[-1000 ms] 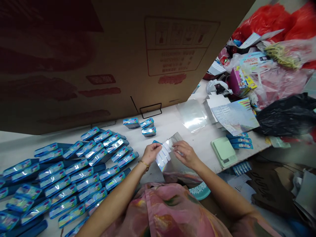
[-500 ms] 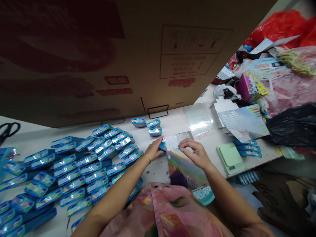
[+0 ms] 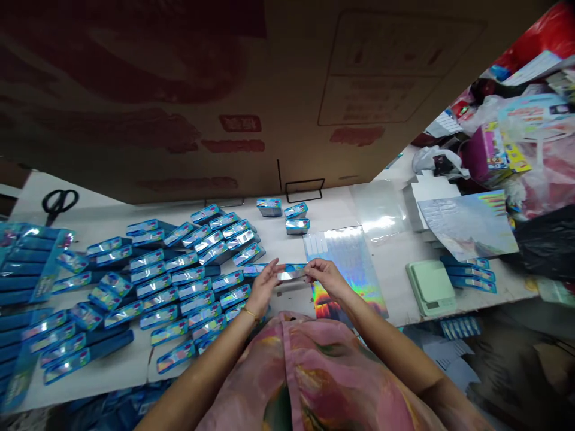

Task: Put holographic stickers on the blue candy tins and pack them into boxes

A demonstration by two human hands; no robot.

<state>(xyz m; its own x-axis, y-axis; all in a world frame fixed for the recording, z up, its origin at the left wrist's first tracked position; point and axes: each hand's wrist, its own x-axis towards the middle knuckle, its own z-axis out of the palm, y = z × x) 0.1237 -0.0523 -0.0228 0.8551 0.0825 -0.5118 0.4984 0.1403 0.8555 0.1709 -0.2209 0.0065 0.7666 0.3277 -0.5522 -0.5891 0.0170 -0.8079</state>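
Observation:
My left hand (image 3: 263, 287) and my right hand (image 3: 326, 276) hold a small blue box (image 3: 291, 273) between them, one at each end, just above the white table (image 3: 112, 359). A shiny holographic sticker strip covers the box's top. Under my right hand lies a holographic sticker sheet (image 3: 348, 266), flat on the table. Rows of several similar blue boxes (image 3: 179, 281) with shiny tops fill the table to the left of my left hand.
A big cardboard carton (image 3: 224, 90) stands along the back. Three loose blue boxes (image 3: 287, 214) sit near it. Black scissors (image 3: 58, 202) lie far left. A green scale (image 3: 430, 287), clear film (image 3: 381, 209), another holographic sheet (image 3: 469, 222) and bags lie right.
The sticker sheet went from my hands down flat onto the table. My hands now hold a blue box with a strip on it. The view has shifted left.

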